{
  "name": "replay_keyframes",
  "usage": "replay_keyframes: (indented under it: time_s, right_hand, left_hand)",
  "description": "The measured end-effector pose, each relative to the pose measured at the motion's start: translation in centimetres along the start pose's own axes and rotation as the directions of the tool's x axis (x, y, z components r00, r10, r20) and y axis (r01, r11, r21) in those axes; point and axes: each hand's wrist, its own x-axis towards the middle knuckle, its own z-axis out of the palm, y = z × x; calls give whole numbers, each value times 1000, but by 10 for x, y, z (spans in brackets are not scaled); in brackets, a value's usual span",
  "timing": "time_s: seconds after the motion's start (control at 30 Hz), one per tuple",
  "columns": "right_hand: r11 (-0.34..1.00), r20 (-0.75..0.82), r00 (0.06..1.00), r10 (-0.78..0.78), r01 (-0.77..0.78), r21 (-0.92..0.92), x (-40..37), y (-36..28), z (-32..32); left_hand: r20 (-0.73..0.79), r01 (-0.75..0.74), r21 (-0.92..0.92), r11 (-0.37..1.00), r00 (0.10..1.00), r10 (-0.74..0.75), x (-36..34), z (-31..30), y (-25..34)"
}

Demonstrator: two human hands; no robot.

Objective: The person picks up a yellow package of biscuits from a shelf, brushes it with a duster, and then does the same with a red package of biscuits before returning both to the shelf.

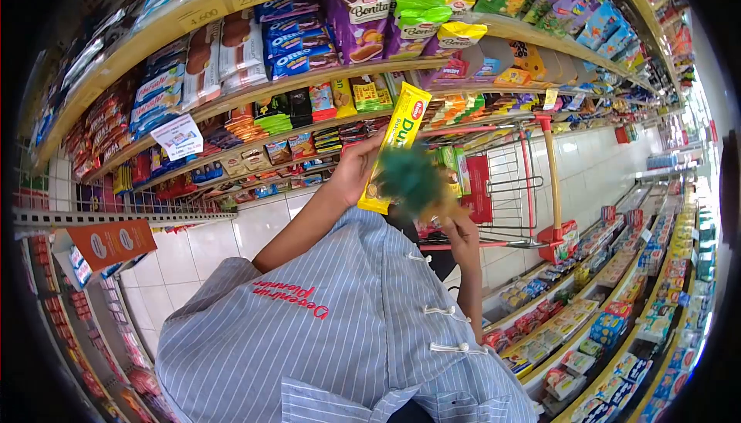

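A long yellow packet (413,106) with green lettering is tilted upright in front of my chest. My left hand (357,167) holds it by its left edge, with the fingers partly behind it. My right hand (457,226) is closed round the lower end of a green fluffy duster (411,178), blurred by motion. The duster's head covers the middle of the packet; whether the two touch is unclear.
Snack shelves (293,126) curve across the front and left. A shopping cart (513,191) with a red panel stands just beyond my right hand. More stocked shelves (587,292) run along the right. An orange carton (112,249) sits at the left, above white floor tiles (204,249).
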Motion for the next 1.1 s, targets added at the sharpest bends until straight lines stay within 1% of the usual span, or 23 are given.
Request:
replay_keyframes:
  time_s: [0.03, 0.07, 0.1, 0.13, 0.17, 0.2, 0.23, 0.27, 0.37, 0.4, 0.5, 0.53, 0.6, 0.63, 0.67, 0.73, 0.87, 0.9, 0.93, 0.97, 1.0, 1.07, 1.1]
  right_hand:
    - [996, 112, 990, -89, 90, -1, 4, -12, -3]
    - [997, 93, 992, -83, 83, 7, 6, -28, -2]
    - [997, 175, 985, 6, 8, -78, 10, -47, -2]
    - [984, 249, 963, 101, -60, -168, 13, -56, -1]
    - [985, 195, 980, 35, -1, -175, 15, -36, -2]
    - [985, 182, 982, 41, -9, -173, 19, -20, -3]
    - [988, -29, 998, 64, -68, -142, 26, -8, -7]
    - [988, -230, 969, 93, -119, -102, 30, 1, -11]
    - [960, -355, 892, 280, -248, 133, 39, -9, -21]
    - [958, -345, 894, 285, -251, 140, 35, -7, -23]
    - [958, 163, 982, 93, -133, 255, 21, -24, -18]
    - [956, 155, 983, 98, -136, 258, 21, -24, -14]
    - [975, 356, 915, 189, -217, 41, 28, -22, -12]
    - [943, 308, 902, 303, -331, 42, 34, -17, -17]
    - [914, 160, 924, 347, -371, 164, 37, -10, -16]
    - [924, -103, 932, 347, -321, 205, 47, -12, -19]
    - [913, -46, 928, 369, -353, 205, 39, -21, -27]
    - [912, 174, 926, 334, -364, 186, 35, -35, -25]
    - [913, 384, 877, 289, -373, 165, 33, -43, -22]
    - [948, 450, 859, 246, -310, 74, 33, -45, -18]
    - [946, 448, 858, 251, -316, 75, 34, -43, -18]
    - [941, 191, 925, 328, -339, 23, 39, -32, -19]
    - [946, 68, 945, 320, -323, 35, 40, -12, -25]
  left_hand:
    - [115, -10, 74, 997, 993, 1, 5, -16, 1]
    - [204, 161, -47, 986, 968, -149, 5, -30, 7]
    - [268, -118, 252, 961, 962, 48, 3, -25, 5]
    - [393, -394, 490, 777, 896, 206, 1, -19, 0]
    - [397, -382, 496, 780, 898, 188, 0, -11, -4]
    - [124, -184, 284, 941, 980, 154, -2, -3, -8]
    - [-140, -36, -5, 999, 989, 35, -3, 2, -12]
    - [-58, 106, 55, 993, 993, -103, 2, -22, -9]
    - [-68, 88, 65, 994, 994, -83, 2, -11, -10]
    - [-79, 82, 68, 994, 994, -77, 2, -17, -7]
    - [178, 96, 89, 991, 978, -111, -2, -19, 2]
    - [-22, 142, -18, 990, 990, -142, 7, -11, 2]
    - [-37, 63, 261, 963, 998, -56, 2, -8, 6]
    - [180, 145, 49, 988, 972, -152, 12, -18, 5]
    - [217, 110, -152, 982, 973, -76, 6, -27, -6]
    - [-144, 54, 128, 990, 989, -35, 5, -4, -5]
    - [-113, 73, 111, 991, 992, -61, 5, -31, -3]
    - [-55, 19, 18, 1000, 998, -18, 1, -15, -3]
    - [78, -17, 308, 951, 997, -7, 4, -29, 3]
    - [-57, -22, 379, 925, 997, 47, 2, -39, -5]
    - [-187, -13, 447, 895, 976, 108, -5, -4, -6]
    - [392, 160, -158, 974, 916, -86, 25, -78, -16]
    - [108, 120, 21, 993, 987, -122, 15, -49, -13]
